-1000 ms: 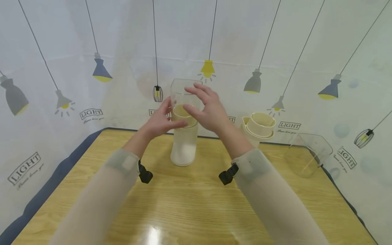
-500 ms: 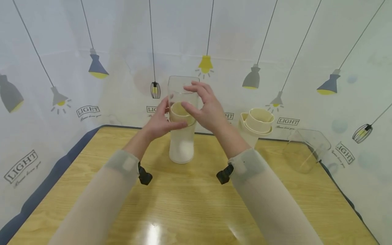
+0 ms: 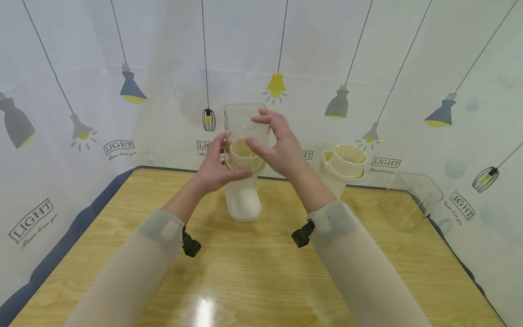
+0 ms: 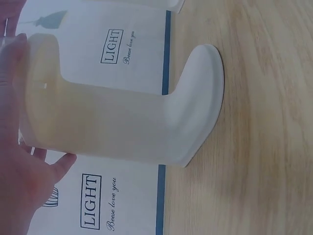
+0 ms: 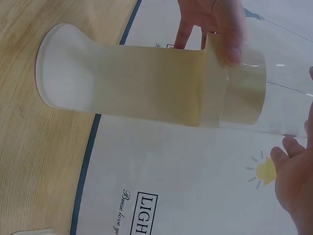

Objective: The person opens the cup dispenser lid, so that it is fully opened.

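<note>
While my left hand grips the collar of the stand upright on the table and my right hand curls round the clear container above, I judge both light, stiff, slippery; that collar seems safest.

In the middle of the head view, a white-footed stand is topped in cream, a colour shared by the second stand at right. The surface is patterned with yellow-brown wood grain, and the pale backdrop is printed with blue, grey and yellow lamps.
</note>
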Tool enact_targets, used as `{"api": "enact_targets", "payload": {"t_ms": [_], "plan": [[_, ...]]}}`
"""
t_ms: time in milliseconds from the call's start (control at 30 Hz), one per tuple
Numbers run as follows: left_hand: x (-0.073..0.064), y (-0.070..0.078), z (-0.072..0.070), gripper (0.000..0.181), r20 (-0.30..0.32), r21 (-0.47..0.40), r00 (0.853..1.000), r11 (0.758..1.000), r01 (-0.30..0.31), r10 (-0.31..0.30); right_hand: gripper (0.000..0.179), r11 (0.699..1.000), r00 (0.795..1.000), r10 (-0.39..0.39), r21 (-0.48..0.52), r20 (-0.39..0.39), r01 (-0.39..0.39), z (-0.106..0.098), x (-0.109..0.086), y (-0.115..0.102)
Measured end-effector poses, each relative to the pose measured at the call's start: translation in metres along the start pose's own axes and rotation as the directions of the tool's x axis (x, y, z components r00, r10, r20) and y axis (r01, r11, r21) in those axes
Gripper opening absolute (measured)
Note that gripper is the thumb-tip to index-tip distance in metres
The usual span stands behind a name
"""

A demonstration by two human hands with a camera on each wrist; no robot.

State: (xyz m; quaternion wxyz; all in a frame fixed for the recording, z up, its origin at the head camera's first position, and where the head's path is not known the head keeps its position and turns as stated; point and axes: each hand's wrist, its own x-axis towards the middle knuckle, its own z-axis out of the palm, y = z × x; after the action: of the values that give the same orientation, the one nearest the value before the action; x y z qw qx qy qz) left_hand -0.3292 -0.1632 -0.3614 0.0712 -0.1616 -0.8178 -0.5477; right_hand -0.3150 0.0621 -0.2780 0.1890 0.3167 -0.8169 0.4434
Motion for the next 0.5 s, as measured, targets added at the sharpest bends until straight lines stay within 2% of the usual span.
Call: {"api": "enact_targets", "payload": {"t_ms": [267,500], "plan": [[-0.010,0.005,0.005,0.124,-0.053,0.054,0.998,0.998,0.020,-0.017,0.056,0.998,1.000,0.016,0.059,0.007,-0.016,0.001,-0.002,0.002],[-0.019,0.011,0.015,0.120,-0.123,0.089,0.992,0.996,-0.006,0.017,0.063,0.996,1.000,0.022,0.083,-0.016,-0.020,0.002,-0.005,0.002]]}}
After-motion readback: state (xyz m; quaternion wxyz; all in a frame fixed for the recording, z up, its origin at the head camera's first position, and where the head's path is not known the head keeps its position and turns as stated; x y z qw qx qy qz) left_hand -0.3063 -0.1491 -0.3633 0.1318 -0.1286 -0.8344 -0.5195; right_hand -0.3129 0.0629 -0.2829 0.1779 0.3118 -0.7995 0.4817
